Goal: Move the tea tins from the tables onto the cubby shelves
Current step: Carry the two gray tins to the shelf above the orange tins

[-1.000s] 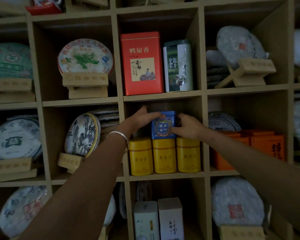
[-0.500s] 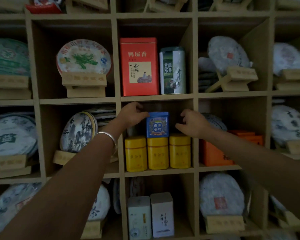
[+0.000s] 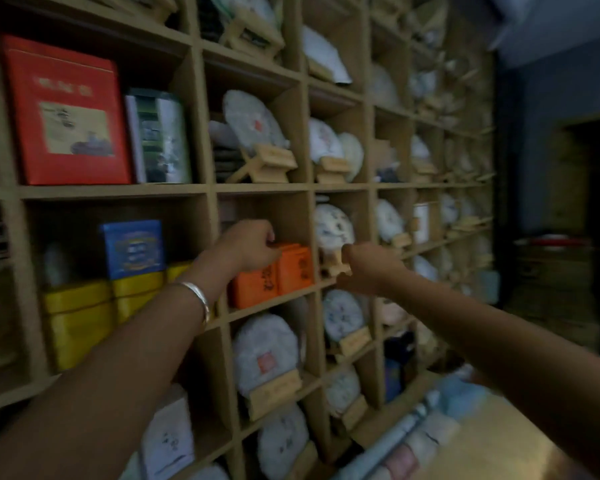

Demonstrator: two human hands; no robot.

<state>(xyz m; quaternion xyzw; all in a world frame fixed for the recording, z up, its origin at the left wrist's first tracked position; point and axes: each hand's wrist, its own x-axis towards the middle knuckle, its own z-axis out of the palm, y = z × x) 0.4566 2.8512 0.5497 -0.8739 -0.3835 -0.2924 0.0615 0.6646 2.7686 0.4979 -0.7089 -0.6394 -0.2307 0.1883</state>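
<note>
The blue tea tin (image 3: 131, 248) now stands on its own atop the yellow tins (image 3: 108, 306), in the cubby at about 9 o'clock of the view; half a second ago it sat near the centre between both hands. The view has swung to the right, so the cubby shelves (image 3: 201, 188) run off at an angle toward a dark doorway at 3 o'clock, and the whole scene is motion-blurred. Both hands have left the tin. The left hand (image 3: 248, 244), a silver bangle (image 3: 198, 299) on its wrist, is now in front of the orange boxes (image 3: 274, 277) in the next cubby at 3 o'clock of the tin, fingers loosely curled and holding nothing. The right hand (image 3: 369, 268) hangs further to 3 o'clock, before the wrapped tea cakes (image 3: 333, 228), also loosely curled and empty. The red tin (image 3: 63, 112) and green-and-white tin (image 3: 160, 136) remain in the cubby above, at 12 o'clock of the blue tin.
</note>
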